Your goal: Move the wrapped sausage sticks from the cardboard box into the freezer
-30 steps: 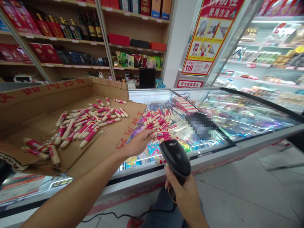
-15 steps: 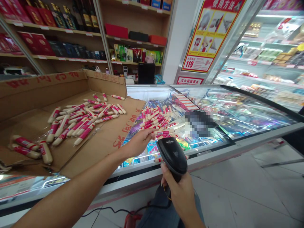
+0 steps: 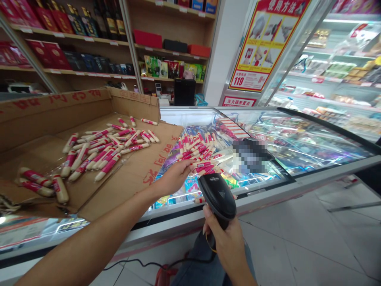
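Note:
My right hand (image 3: pixel 228 240) is wrapped round the handle of a black barcode scanner (image 3: pixel 218 194), whose head tilts up and away from me. Just left of it, the fingertips of my left hand (image 3: pixel 175 176) are closed on the near end of a sausage (image 3: pixel 205 163) with a red and white wrapper. Beyond my left fingers, a pile of the same wrapped sausages (image 3: pixel 196 147) lies on the glass freezer lid. More sausages (image 3: pixel 101 153) are heaped in an opened cardboard box (image 3: pixel 139 167) at the left. The scanner hides part of the glass close to me.
One sausage (image 3: pixel 199 200) lies near the front rim of the freezer (image 3: pixel 268 200). A dark object with a blurred screen (image 3: pixel 250 155) rests on the glass. The scanner's black cable (image 3: pixel 139 261) runs low past a red stool (image 3: pixel 163 274). Shelves of goods (image 3: pixel 89 37) stand behind.
Both hands keep almost the same place, with the scanner and sausage still held. The view has shifted very slightly.

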`<control>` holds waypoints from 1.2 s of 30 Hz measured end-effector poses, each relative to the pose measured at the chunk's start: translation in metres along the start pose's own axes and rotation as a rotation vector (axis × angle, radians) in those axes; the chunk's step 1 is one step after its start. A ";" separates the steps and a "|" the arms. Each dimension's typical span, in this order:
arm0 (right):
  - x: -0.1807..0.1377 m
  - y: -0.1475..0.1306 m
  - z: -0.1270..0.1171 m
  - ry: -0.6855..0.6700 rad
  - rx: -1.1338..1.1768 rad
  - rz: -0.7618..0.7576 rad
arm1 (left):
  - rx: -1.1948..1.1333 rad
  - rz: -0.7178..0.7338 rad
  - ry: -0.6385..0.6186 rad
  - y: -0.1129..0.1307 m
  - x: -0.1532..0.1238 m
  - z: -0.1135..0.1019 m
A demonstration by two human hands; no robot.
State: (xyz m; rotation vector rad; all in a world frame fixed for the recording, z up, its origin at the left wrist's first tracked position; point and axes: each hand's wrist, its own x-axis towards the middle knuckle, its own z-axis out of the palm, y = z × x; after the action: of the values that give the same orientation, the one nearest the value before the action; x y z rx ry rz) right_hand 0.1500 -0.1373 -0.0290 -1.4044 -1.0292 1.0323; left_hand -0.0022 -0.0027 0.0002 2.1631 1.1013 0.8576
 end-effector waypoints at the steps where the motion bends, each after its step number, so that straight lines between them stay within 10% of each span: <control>1: -0.001 0.000 -0.001 0.009 -0.012 0.002 | 0.028 0.002 0.005 -0.001 0.000 0.001; 17: -0.008 0.001 -0.026 0.005 -0.039 -0.006 | 0.761 0.185 -0.141 0.000 0.018 0.020; 36: -0.013 -0.012 -0.031 0.005 -0.034 0.016 | 0.786 0.025 -0.036 0.023 0.004 -0.013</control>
State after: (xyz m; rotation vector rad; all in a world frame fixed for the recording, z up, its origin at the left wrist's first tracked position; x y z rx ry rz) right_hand 0.1763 -0.1572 -0.0146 -1.4435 -1.0377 1.0267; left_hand 0.0011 -0.0090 0.0260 2.7952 1.5778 0.4119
